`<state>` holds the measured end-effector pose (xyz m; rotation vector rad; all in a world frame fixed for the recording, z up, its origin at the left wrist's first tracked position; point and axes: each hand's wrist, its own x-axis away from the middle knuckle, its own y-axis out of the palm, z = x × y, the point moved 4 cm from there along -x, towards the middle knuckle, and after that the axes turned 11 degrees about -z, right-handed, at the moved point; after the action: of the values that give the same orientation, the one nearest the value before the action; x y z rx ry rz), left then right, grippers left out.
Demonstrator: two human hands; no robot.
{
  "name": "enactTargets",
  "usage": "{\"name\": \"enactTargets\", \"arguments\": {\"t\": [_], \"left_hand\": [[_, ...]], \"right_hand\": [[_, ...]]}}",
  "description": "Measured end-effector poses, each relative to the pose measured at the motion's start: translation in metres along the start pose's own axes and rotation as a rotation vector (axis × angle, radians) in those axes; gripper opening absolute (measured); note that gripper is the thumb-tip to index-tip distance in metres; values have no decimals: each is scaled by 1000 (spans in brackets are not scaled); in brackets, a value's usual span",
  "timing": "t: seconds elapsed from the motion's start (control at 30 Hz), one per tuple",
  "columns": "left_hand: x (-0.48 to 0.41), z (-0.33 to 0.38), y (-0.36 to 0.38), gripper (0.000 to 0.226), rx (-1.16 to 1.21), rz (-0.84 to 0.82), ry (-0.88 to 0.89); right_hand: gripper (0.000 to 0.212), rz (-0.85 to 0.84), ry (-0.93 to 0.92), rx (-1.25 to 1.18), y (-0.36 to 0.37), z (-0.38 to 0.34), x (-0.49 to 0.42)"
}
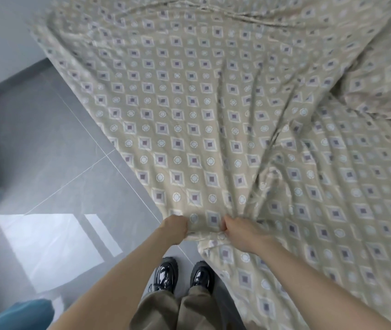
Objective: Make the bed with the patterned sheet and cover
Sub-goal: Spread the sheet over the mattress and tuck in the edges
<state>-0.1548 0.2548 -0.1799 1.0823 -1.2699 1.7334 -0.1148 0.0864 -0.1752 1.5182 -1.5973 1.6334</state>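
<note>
The near edge of the patterned cover (177,115) is gripped by both hands, held close together: the left hand (175,228) and the right hand (241,233) are each curled round bunched cloth. The cover is stretched away over the bed, with folds fanning from the right grip. The patterned sheet (356,210) is seen beneath it at the right. Black shoes (165,275) are planted on the grey tiled floor (58,139)

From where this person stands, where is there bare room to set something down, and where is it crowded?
Free: grey floor between wall, patterned cover and shoes. Crowded: the near hem, where left hand and right hand grip it, and the creases fanning right.
</note>
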Motion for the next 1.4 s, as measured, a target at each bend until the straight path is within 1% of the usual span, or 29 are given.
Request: {"name": "enactTargets", "arguments": {"t": [0.13, 0.27, 0.37, 0.5, 0.67, 0.77, 0.8, 0.87, 0.9, 0.97, 1.0, 1.03, 1.1, 1.13, 1.3, 1.4], "left_hand": [[6, -4, 12, 42, 49, -12, -5], [7, -10, 28, 45, 47, -55, -15], [7, -16, 36, 44, 25, -71, -31], [8, -28, 45, 52, 13, -119, -85], [8, -40, 62, 55, -4, -155, -122], [8, -47, 73, 53, 12, -157, -136], [9, -49, 76, 52, 19, -151, -136], [10, -52, 81, 49, 26, -128, -141], [9, -54, 84, 48, 26, -116, -140], [10, -55, 87, 49, 15, -115, -139], [10, -56, 88, 51, 1, -120, -140], [11, -57, 89, 53, -17, -122, -143], [12, -57, 87, 54, -34, -110, -141], [14, -57, 84, 53, -31, -96, -140], [25, -44, 60, 50, 22, 9, -100], [34, -22, 44, 49, 15, 49, -45]], "right_hand": [[20, -78, -22, -80, 10, -7, 1], [7, -133, -54, -134, 24, -15, 2], [9, -147, -61, -178, 31, -22, 2], [16, -184, -74, -288, 45, -35, 0], [8, -221, -70, -318, 65, -49, -8], [30, -260, -96, -327, 77, -56, -10], [31, -273, -97, -336, 81, -57, -11], [22, -272, -92, -353, 86, -59, -12], [22, -264, -82, -365, 88, -58, -13], [25, -291, -61, -339, 101, -53, -12], [21, -320, -38, -297, 109, -48, -11], [21, -328, -9, -275, 117, -42, -7], [45, -258, 43, -270, 129, -28, 0], [48, -215, 47, -300, 130, -23, 5], [34, 36, 102, -304, 113, -2, 30], [24, 128, 170, -265, 104, 11, 51]]}}
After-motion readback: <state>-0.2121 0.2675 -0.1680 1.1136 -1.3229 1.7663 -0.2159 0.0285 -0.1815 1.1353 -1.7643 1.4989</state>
